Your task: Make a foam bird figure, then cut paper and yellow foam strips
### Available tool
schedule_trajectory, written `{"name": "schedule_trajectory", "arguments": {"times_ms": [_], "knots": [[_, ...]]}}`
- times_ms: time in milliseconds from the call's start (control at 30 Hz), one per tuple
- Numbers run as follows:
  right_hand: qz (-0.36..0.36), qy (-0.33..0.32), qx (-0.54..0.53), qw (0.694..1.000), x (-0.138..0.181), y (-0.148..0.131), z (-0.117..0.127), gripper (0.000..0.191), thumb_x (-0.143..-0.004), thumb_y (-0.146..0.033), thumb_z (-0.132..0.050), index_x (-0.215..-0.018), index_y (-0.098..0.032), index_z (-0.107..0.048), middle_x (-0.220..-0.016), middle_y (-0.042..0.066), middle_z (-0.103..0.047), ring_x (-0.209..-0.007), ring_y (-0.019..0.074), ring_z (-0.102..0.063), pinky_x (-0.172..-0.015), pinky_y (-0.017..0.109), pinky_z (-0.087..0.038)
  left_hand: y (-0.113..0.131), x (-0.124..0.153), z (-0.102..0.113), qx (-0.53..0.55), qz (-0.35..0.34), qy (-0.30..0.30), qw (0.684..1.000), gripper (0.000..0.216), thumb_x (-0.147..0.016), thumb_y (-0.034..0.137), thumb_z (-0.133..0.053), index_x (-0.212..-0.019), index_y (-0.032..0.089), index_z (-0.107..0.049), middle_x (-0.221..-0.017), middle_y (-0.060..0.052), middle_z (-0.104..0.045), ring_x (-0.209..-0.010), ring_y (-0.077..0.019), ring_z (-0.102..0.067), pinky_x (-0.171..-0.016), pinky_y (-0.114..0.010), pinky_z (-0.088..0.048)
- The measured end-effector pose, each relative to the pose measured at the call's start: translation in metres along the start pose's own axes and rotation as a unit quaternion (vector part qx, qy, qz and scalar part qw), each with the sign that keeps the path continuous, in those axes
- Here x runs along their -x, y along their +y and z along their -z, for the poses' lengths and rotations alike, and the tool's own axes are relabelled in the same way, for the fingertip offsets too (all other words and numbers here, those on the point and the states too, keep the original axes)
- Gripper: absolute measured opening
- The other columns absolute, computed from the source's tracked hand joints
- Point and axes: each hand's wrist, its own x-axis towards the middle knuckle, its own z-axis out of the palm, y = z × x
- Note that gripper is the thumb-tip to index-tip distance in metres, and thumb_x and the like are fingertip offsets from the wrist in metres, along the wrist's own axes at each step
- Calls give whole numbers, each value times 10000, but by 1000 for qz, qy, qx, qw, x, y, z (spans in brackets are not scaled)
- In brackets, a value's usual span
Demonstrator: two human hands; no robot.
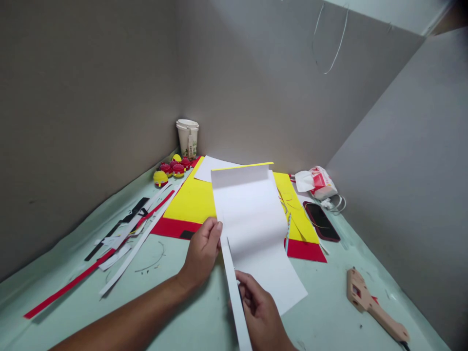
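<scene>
Right hand (260, 306) grips a dark tool (240, 291) — white sheet (250, 214) stretching beyond, pinched by left hand (205, 246).

We can read no words or numbers: print on the paper cup (187, 139) at the surface's (321, 314) far-left corner and the tissue pack (323, 183) near its far-right corner is too small.

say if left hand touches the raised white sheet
Touching: the head view shows the left hand gripping the left edge of the raised white sheet.
</scene>
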Motion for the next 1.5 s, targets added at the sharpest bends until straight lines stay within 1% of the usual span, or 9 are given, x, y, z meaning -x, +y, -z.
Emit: {"name": "schedule_trajectory", "arguments": {"times_ms": [100, 267, 500, 767, 967, 1167, 1333, 1500], "knots": [[-8, -18, -2, 1000, 0, -1, 2, 351, -866, -362, -624, -1161, -176, -661, -643, -35, -526, -569, 117, -486, -667, 235, -482, 0, 0, 0, 9, -2, -2, 1000, 341, -913, 484, -490, -711, 219, -417, -572, 76, -376, -482, -89, -347, -450, -212, -295], [-9, -15, 6, 1000, -1, -2, 3, 376, -871, -371, -626, -1188, -169, -657, -655, -23, -555, -614, 132, -524, -690, 236, -494, 4, 2, -2, -3, -5, -2, 1000, 328, -919, 466, -479, -711, 220, -416, -571, 76, -382, -483, -93, -360, -453, -214, -305], [-4, -16, 3, 1000, 0, -2, 5, 393, -864, -408, -637, -1187, -185, -667, -683, 2, -585, -644, 149, -539, -675, 241, -500, 4, 1, -2, -2, 2, -2, 1000, 331, -910, 473, -487, -707, 219, -425, -575, 72, -391, -493, -96, -366, -460, -215, -311], [3, -38, 16, 999, -1, -1, 7, 425, -903, -441, -581, -1228, -173, -637, -711, 23, -595, -693, 167, -559, -670, 244, -500, 5, 3, -2, 3, 6, 0, 1000, 325, -902, 474, -492, -711, 219, -431, -572, 73, -390, -487, -94, -364, -453, -212, -305], [0, -39, 14, 999, -1, -2, 7, 443, -904, -467, -574, -1231, -175, -635, -727, 24, -592, -692, 165, -551, -660, 239, -488, 4, 2, -1, 3, 4, -5, 1000, 325, -903, 476, -488, -713, 219, -429, -571, 73, -391, -486, -94, -363, -452, -214, -304], [-2, -27, 3, 1000, 0, -1, 6, 431, -885, -464, -607, -1210, -185, -656, -722, 26, -613, -673, 166, -566, -659, 247, -504, 5, 1, -2, -1, 5, -2, 1000, 328, -903, 472, -487, -702, 220, -422, -569, 72, -390, -489, -98, -369, -461, -218, -308], [-1, -33, 7, 999, 0, -1, 7, 436, -887, -471, -601, -1217, -191, -654, -707, 21, -611, -674, 168, -571, -659, 246, -507, 4, 2, -2, 2, 5, -1, 1000, 329, -901, 481, -492, -709, 221, -430, -575, 72, -392, -492, -100, -368, -462, -218, -308], [0, -26, 10, 1000, -1, 0, 7, 411, -884, -435, -615, -1207, -185, -660, -697, 17, -606, -655, 155, -562, -641, 232, -505, 2, 2, -1, -2, 1, -4, 1000, 325, -902, 476, -495, -713, 219, -436, -578, 70, -398, -491, -97, -367, -462, -218, -303]]}}
